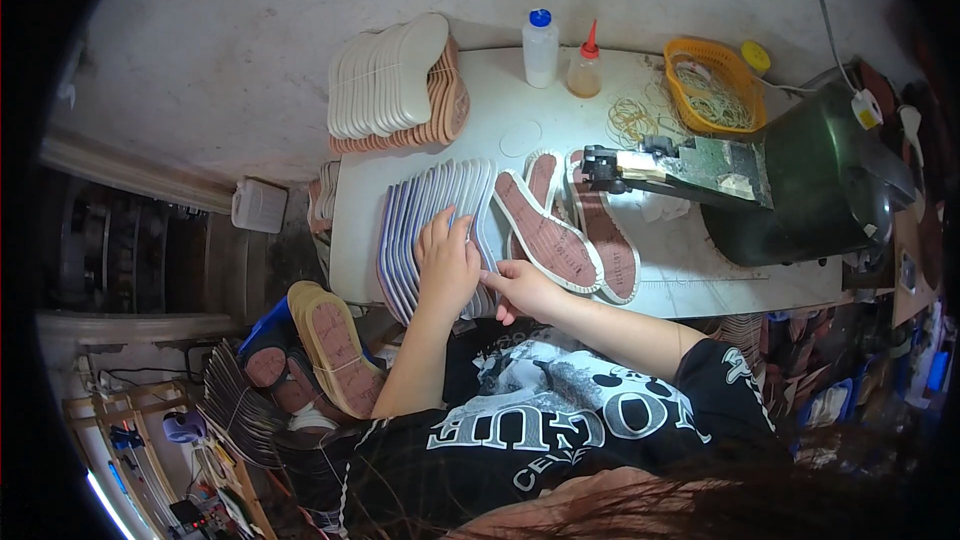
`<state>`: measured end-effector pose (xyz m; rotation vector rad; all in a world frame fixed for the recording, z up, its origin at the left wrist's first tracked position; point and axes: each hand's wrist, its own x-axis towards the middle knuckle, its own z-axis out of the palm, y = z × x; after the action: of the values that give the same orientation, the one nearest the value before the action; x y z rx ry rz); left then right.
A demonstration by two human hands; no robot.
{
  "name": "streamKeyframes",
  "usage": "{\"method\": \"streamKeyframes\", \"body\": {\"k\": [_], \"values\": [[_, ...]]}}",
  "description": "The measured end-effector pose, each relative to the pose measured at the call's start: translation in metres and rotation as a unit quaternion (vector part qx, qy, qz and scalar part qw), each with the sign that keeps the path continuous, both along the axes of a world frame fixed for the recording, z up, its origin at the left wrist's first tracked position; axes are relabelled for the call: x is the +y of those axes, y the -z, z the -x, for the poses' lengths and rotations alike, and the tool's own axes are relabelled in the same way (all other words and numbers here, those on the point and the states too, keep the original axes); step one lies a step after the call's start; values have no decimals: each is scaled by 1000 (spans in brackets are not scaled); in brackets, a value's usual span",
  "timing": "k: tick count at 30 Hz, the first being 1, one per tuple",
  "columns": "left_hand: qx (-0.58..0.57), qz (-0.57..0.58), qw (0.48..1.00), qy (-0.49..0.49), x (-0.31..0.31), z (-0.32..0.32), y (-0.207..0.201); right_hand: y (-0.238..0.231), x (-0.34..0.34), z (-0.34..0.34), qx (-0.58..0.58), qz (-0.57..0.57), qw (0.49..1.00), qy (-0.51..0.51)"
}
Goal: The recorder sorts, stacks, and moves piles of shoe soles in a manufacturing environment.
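A fanned row of insoles (410, 240) with white and bluish-purple edges stands at the near left of the white table. My left hand (446, 258) lies over this row with its fingers stretched out and slightly apart. Beside it, my right hand (518, 288) is closed at the near right end of the row, thumb against the outermost insole and fingers curled below. What lies between those fingers is partly hidden. Just right of the row are loose reddish-brown soles with white rims, one sole (550, 235) crossing over others.
A tied stack of cream insoles (385, 80) stands far left. Behind are a blue-capped bottle (540, 50), a red-tipped bottle (585, 70) and a yellow basket (712, 85) of rubber bands. A dark green machine (810, 180) reaches over the table from the right. More soles (335, 350) sit lower left.
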<state>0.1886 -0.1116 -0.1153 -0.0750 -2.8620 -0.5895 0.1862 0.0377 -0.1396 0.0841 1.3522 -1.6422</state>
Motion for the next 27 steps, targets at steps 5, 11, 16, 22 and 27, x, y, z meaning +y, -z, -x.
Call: {"method": "streamKeyframes", "body": {"k": [5,11,16,22,27], "values": [[6,-28,999,24,-4,1,1,-34,11,-1,105,-46,993,-8],[62,-327,940,-71,-4,-1,0,-120,72,-8,260,-115,958,-43],[-153,-817,555,37,30,-2,-47,-135,101,-3,418,-67,896,-136],[-274,-676,640,241,74,16,-65,-86,119,19,182,210,959,-64],[-276,-666,637,273,87,16,-76,-109,119,7,342,107,933,-18]]}}
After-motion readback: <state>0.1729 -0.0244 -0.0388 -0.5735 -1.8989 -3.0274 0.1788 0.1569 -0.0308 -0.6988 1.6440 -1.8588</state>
